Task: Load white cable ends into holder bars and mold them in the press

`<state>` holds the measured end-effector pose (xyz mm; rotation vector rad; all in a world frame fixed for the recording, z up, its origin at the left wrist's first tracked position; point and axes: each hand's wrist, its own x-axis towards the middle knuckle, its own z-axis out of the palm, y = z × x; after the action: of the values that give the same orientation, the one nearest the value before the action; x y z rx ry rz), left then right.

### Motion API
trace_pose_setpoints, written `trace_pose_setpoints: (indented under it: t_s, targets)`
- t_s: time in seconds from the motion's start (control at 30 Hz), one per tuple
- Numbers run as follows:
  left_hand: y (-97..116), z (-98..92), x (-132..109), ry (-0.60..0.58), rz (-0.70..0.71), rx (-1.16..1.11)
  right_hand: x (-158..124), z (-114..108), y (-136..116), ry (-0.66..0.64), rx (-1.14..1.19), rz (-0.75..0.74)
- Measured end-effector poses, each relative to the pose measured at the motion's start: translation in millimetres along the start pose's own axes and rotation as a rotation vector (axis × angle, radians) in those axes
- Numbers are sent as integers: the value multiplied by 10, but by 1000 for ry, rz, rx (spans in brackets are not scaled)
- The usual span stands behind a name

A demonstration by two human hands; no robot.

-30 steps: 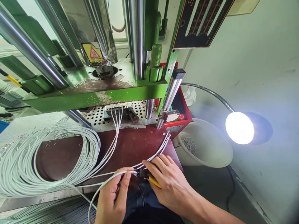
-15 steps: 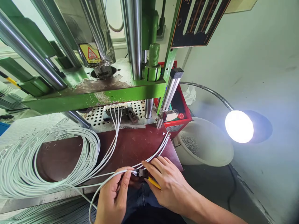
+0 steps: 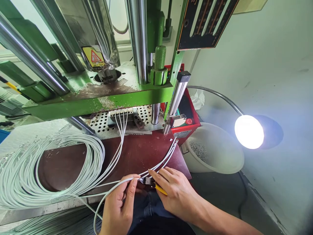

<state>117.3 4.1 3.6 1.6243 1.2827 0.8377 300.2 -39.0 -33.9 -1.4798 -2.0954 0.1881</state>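
Note:
My left hand pinches a white cable near its end, thumb and forefinger closed on it. In my right hand is a pair of cutting pliers with a yellow handle, the fingers wrapped round it. The jaws meet the tip of the cable just past my left fingertips; the exact contact is too small to make out. Behind my hands, several finished-looking cable ends with small connectors lie on the dark red table.
A big coil of white cable lies at left. A green press stands ahead, with cables running into its metal mould. At right are a red control box, a white bucket with scraps, and a lit lamp.
The pliers and my right hand have shifted very slightly. My left hand keeps its pinch on the cable, and the view has moved a little.

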Motion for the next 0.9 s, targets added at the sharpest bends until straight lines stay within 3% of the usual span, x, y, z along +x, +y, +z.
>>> trace_pose_setpoints:
  t_s: [0.13,0.33,0.4,0.57,0.73,0.83,0.9]
  targets:
    - [80,62,-10,88,-45,-66,5,35,-21,-1,37,17]
    - [128,68,-3,94,-60,-71,18,37,-84,28,-24,89]
    - [140,58,3,79,-95,-103,31,-4,-96,48,181,146]
    - [187,55,20,69,-138,-228,113,-187,-137,3,860,550]
    - [167,58,38,27,-110,-258,196,-195,-202,-56,1087,583]
    - [155,75,23,13,-164,-282,224,-108,-211,-21,1159,602]
    - [152,94,5,52,-214,-338,242,-47,-201,-44,1338,643]
